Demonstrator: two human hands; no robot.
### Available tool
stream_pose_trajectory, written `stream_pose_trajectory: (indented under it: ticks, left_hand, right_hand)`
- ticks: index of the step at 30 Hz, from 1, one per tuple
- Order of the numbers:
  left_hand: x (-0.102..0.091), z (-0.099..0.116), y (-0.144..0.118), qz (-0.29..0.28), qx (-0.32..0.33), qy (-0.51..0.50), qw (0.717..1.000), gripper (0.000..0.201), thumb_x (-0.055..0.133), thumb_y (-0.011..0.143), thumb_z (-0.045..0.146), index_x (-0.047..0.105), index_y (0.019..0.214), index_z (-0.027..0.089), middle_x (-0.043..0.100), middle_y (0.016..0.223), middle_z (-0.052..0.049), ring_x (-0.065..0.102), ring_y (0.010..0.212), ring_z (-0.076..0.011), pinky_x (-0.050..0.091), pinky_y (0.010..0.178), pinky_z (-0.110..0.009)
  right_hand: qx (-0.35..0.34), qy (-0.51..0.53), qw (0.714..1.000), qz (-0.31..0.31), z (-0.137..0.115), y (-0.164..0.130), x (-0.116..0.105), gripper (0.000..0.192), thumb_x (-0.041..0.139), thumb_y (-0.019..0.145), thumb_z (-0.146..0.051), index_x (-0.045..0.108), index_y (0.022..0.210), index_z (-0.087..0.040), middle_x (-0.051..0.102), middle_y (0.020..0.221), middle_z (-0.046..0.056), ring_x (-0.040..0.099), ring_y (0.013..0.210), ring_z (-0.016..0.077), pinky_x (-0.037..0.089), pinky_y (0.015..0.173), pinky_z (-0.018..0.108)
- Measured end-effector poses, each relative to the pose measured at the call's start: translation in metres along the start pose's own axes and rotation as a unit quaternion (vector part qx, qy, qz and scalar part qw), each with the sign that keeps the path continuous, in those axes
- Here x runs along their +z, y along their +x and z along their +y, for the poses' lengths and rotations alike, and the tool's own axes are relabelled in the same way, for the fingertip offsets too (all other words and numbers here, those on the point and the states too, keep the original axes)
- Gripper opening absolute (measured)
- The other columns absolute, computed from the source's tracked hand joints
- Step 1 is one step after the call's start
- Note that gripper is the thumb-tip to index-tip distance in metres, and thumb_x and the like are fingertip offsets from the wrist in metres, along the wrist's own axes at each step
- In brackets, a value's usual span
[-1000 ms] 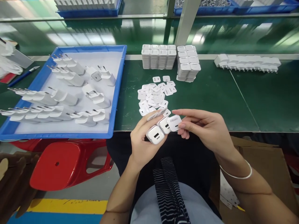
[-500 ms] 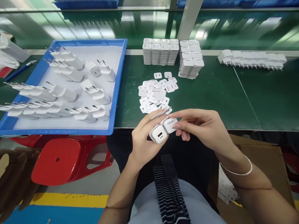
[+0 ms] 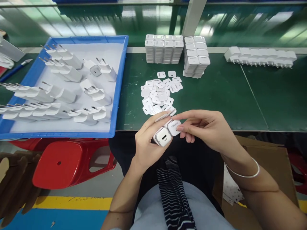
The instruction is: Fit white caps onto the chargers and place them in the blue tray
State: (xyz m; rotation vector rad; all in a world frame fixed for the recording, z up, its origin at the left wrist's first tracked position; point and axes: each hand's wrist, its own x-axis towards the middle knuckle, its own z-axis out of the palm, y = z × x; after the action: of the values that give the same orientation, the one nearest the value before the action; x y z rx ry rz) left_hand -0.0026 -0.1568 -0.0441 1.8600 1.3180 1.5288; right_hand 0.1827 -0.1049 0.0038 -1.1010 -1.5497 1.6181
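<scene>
Charger [image 3: 162,136] x1, white, port face up, gripped in left hand [image 3: 146,143], fingers curled around the body. Right hand [image 3: 208,129] pinches 1 printed white cover plate [image 3: 174,126] between thumb and forefinger, plate touching the charger's top edge. More thin plates sit under the left fingertips, count not readable. Just beyond the fingertips: loose pile of plates [image 3: 160,93], too overlapped to count. Further out: 2 blocks of stacked plates [image 3: 177,52]. Left of the left hand: 1 blue tray [image 3: 119,89] of pronged chargers. Far right: 1 row of chargers [image 3: 260,57].
</scene>
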Motion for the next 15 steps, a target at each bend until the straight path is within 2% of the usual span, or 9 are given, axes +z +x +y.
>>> stream_pose_trajectory:
  ticks: [6,15]
  left_hand:
    - [0.0019,-0.0004,-0.0003,0.002,0.016,0.017,1.000,0.045,0.080,0.079,0.008,0.072,0.121,0.022,0.073,0.131,-0.006,0.071,0.119,-0.0215,0.059,0.106,-0.035]
    - [0.0040,-0.0031,-0.0026,0.000,0.022,0.002,1.000,0.045,0.081,0.078,0.007,0.073,0.121,0.019,0.073,0.130,-0.008,0.071,0.117,-0.0209,0.060,0.104,-0.033]
  right_hand:
    - [0.032,0.014,0.999,0.001,-0.0019,-0.0004,-0.0008,0.035,0.085,0.081,-0.025,0.070,0.113,-0.021,0.073,0.061,-0.003,0.063,0.045,0.0102,0.055,0.045,0.018]
    - [0.057,0.011,0.998,-0.039,-0.0023,0.0021,-0.0034,0.040,0.085,0.081,-0.028,0.056,0.108,-0.022,0.071,0.060,-0.004,0.060,0.044,0.0101,0.050,0.044,0.018]
